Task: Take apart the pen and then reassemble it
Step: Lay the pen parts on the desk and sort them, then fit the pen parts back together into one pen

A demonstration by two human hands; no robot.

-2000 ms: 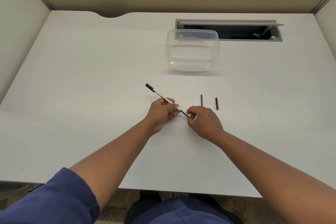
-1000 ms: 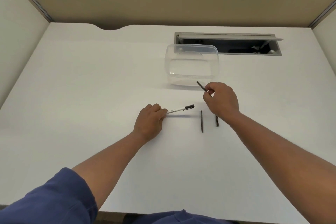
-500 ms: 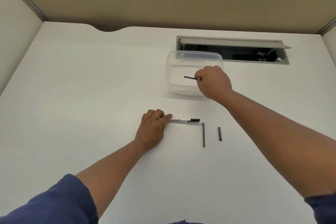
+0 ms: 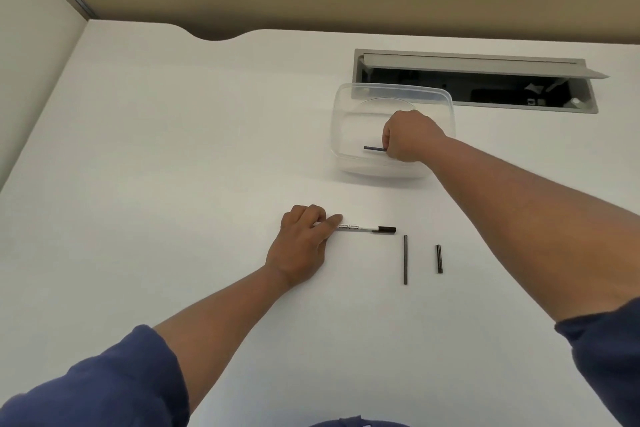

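The right hand (image 4: pixel 408 137) reached over the clear tub (image 4: pixel 346 163) at the far side of the counter (image 4: pixel 173 149), pinching a short dark piece (image 4: pixel 374 148) that stuck out level to the left, over the tub's inside. Whether the piece touched the tub floor could not be told. The left hand (image 4: pixel 301 243) rested on the counter, fingers curled on the near end of the pen body (image 4: pixel 360 228), which lay flat with its dark tip pointing right. Just beyond that tip a long thin rod (image 4: pixel 405 259) lay crosswise, and a short dark sleeve (image 4: pixel 439 258) lay near it to the right, both apart from the body.

The parts were thus split between two places, and that looked like the main hazard. If the piece were dropped from a height, it could likely bounce or roll in the tub. The tub seemed light, so the retreating wrist might nudge it. The round rod and sleeve lay loose, and a sweep of the right forearm back across them would probably send them rolling. The left hand's hold looked light; the body could turn under it.
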